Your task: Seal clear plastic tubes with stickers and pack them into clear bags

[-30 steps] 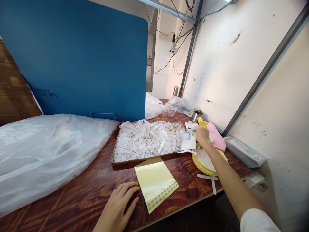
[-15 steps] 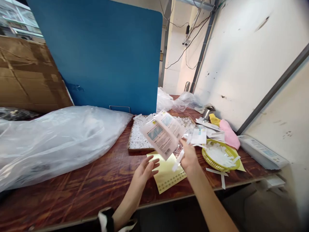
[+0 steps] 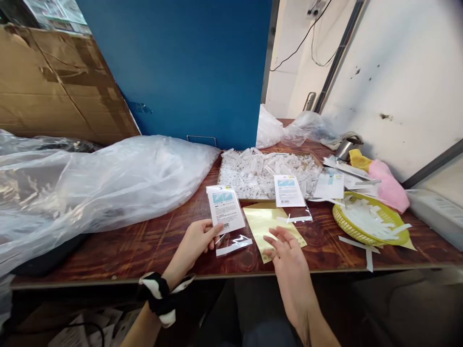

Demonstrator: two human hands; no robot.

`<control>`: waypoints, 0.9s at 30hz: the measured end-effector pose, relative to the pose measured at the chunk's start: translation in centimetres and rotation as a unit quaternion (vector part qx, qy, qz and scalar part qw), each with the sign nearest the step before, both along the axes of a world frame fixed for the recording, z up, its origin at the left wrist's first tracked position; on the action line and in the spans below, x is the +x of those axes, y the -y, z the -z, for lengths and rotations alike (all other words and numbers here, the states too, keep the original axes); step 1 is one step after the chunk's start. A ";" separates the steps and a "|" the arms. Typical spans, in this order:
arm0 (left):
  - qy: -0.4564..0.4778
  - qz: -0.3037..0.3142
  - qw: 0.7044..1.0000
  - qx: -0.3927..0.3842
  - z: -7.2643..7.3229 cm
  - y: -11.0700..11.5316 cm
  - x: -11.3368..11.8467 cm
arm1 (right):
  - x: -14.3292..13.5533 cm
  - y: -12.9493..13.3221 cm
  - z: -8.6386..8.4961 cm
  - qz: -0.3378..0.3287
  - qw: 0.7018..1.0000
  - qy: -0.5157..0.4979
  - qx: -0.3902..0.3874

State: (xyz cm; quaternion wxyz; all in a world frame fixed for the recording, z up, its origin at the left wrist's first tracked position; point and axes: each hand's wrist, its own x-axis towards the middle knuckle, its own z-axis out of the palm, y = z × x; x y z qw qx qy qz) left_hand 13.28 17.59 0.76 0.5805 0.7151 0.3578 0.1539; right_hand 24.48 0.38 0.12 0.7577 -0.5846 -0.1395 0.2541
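Between thumb and fingers, my left hand [image 3: 197, 241] grips a clear plastic packet with a printed card [image 3: 227, 209] inside, its flap with a white strip hanging toward me. My right hand [image 3: 287, 255] is held above the table with its fingers apart and nothing in them. Beneath its fingertips lies a yellow sheet [image 3: 265, 224] with small dark marks along its near edge. A second packet with a printed card [image 3: 289, 190] lies at the front edge of a shallow tray of small clear-white plastic pieces [image 3: 249, 171], its flap overlapping the yellow sheet.
A yellow basket [image 3: 343, 226] of white strips stands on the right, with loose strips [image 3: 369, 255] before it. Behind are a pink cloth [image 3: 388, 185] and a metal cup [image 3: 347, 148]. A big plastic bag [image 3: 162, 173] covers the left; a blue board [image 3: 188, 72] rises behind.
The two packets, earlier together in my right hand, are now apart: one is in my left hand, the other lies by the tray. My right hand has let go. The view has tilted down.
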 end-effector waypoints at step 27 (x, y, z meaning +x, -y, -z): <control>-0.016 0.037 0.999 -0.013 0.1 1.9 -2.6 | -1.6 -4.7 1.8 -0.172 0.770 0.608 -0.092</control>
